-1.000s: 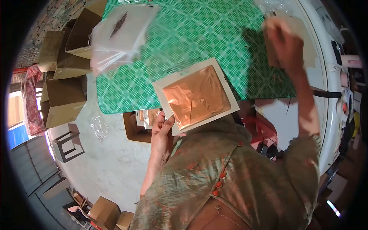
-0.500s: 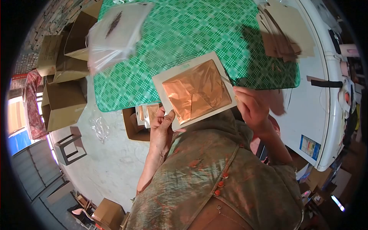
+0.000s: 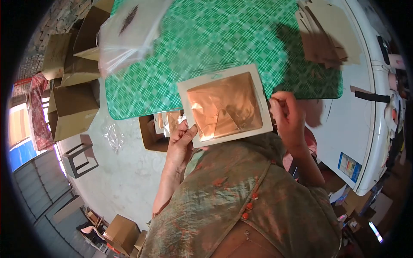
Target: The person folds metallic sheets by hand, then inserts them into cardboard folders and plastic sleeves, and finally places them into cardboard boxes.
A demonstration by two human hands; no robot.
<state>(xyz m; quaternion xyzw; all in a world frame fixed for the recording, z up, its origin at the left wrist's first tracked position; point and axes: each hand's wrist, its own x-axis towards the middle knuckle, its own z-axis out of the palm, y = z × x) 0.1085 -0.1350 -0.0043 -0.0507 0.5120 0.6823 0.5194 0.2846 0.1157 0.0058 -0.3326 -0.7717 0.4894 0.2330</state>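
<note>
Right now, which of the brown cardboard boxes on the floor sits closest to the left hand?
The open box tucked under the green table edge, holding copper-foil cards; it lies just beside the left hand. The other boxes stand farther off.

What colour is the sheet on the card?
Shiny copper sheet on a white card, head view.

Bright daylight, hard shadows, fisheye warp w/ dark corners.

Garment (image 3: 241, 202): loose grey-green tunic, mottled with rust-orange blotches. Seamed front band carries a row of small orange-red buttons (image 3: 248, 205). Short sleeves; forearms bare. No gloves, no jewellery visible.
</note>
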